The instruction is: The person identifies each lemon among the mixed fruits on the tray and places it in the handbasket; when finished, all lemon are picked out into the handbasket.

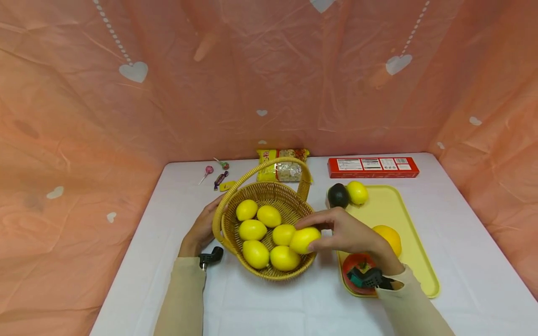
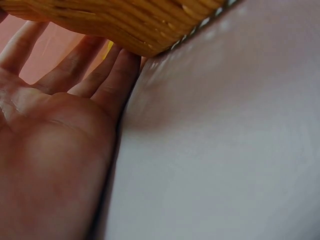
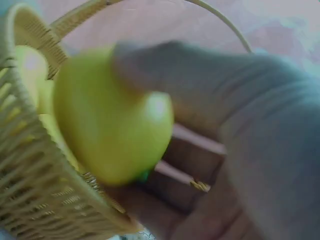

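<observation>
A wicker basket (image 1: 269, 277) with a tall arched handle stands mid-table, several yellow lemons (image 1: 252, 230) lying inside it. My right hand (image 1: 350, 232) pinches another lemon (image 1: 305, 240) between thumb and fingers at the basket's right rim. In the right wrist view this lemon (image 3: 107, 120) shows large beside the woven wall, my thumb across its top. On the opposite side, my left hand (image 1: 204, 227) rests against the basket's outer left wall. The left wrist view shows its fingers (image 2: 75, 65) extended, their tips hidden behind the wicker (image 2: 135, 25).
Right of the basket, a yellow tray (image 1: 414, 252) bears an orange (image 1: 387, 239) and a red tomato-like item (image 1: 355, 268); a dark green avocado-like fruit (image 1: 338, 196) and a lemon (image 1: 357, 192) lie at its far-left corner. Behind are a red box (image 1: 373, 167), a food packet (image 1: 287, 171) and wrapped sweets (image 1: 220, 179).
</observation>
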A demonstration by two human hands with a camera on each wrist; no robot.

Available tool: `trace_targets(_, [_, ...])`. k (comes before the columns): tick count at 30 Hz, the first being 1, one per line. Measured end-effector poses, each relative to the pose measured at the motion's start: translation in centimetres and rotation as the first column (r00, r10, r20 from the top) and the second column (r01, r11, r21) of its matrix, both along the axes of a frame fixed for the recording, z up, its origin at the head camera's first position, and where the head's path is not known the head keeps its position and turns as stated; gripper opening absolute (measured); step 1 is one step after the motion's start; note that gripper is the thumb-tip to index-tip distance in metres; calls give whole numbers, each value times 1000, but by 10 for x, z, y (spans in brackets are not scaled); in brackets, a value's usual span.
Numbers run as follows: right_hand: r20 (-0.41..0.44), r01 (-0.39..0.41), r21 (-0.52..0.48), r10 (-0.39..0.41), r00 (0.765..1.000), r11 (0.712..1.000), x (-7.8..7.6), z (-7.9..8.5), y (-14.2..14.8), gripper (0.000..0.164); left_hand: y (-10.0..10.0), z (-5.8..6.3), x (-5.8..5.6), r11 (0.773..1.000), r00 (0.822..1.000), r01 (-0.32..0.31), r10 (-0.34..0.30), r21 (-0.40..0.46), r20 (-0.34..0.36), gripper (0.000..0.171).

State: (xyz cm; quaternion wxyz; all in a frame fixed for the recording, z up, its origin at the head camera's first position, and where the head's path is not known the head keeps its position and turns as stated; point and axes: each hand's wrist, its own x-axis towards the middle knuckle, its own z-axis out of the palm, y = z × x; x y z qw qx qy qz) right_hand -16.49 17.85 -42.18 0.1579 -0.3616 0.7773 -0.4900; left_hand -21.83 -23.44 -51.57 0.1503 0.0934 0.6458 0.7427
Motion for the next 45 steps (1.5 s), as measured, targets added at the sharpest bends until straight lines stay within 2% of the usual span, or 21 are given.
trace_targets(4, [-156, 18, 184, 11, 988, 983, 5, 3, -13, 45, 0, 1, 0, 1000, 1000, -6, 6, 0, 2, 53])
trace_targets(8, [-182, 7, 247, 39, 982, 969, 10, 6, -21, 44, 1, 0, -1, 1000, 1000, -3, 3, 4, 6, 53])
trace_targets(14, [-174, -13, 248, 58, 983, 969, 15, 7, -26, 42, 0, -1, 0, 1000, 1000, -5, 5, 0, 7, 53])
trace_targets(20, [-196, 37, 288, 21, 980, 957, 15, 10, -27, 41, 0, 0, 0, 1000, 1000, -15, 15, -2, 21, 54])
trace_targets(25, [-204, 45, 301, 18, 979, 953, 13, 9, -27, 41, 1, 2, 1, 1000, 999, -25, 25, -3, 28, 54])
trace_targets(32, [-308, 100, 338, 10, 951, 936, 12, 1, -31, 38, 1, 3, 1, 1000, 999, -14, 14, 3, 29, 53])
trace_targets(36, [-283, 67, 351, 37, 958, 934, 13, -2, -35, 37, 2, 4, 2, 1000, 999, -13, 13, -6, 38, 54])
trace_targets(41, [-215, 0, 291, 65, 974, 957, 15, -1, -39, 39, 2, 3, 2, 1000, 999, -13, 14, -17, 42, 55])
trace_targets(45, [-224, -44, 255, 103, 969, 966, 16, -5, -46, 39, 0, 1, 0, 1000, 999, -6, 6, -2, 43, 53])
